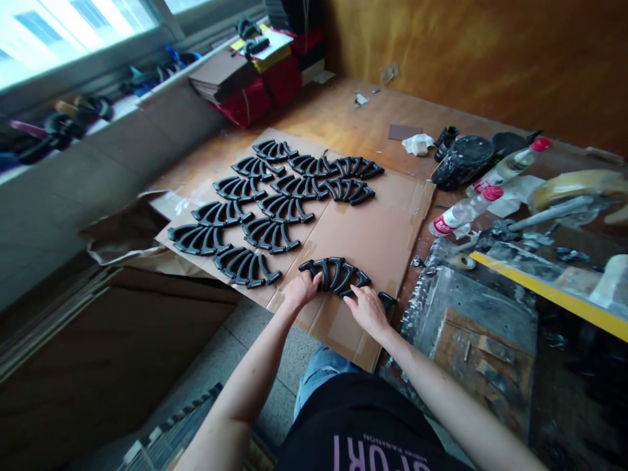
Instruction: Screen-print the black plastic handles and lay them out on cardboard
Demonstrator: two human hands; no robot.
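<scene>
A short row of black curved pieces, side by side like ribs, lies on the cardboard sheet close to its front edge. My left hand is closed around the left end of this row. At the row's lower right end, my right hand grips with thumb and fingers; its fingertips are partly hidden. Just right of that hand lies a separate black piece. Farther back and left, several fan-shaped groups of similar black pieces are laid out in overlapping rows.
Plastic bottles with pink caps and a black tub stand on the right, near a roll of tape. A paint-stained board and a yellow-edged shelf are nearer. Red bundles sit by the window ledge.
</scene>
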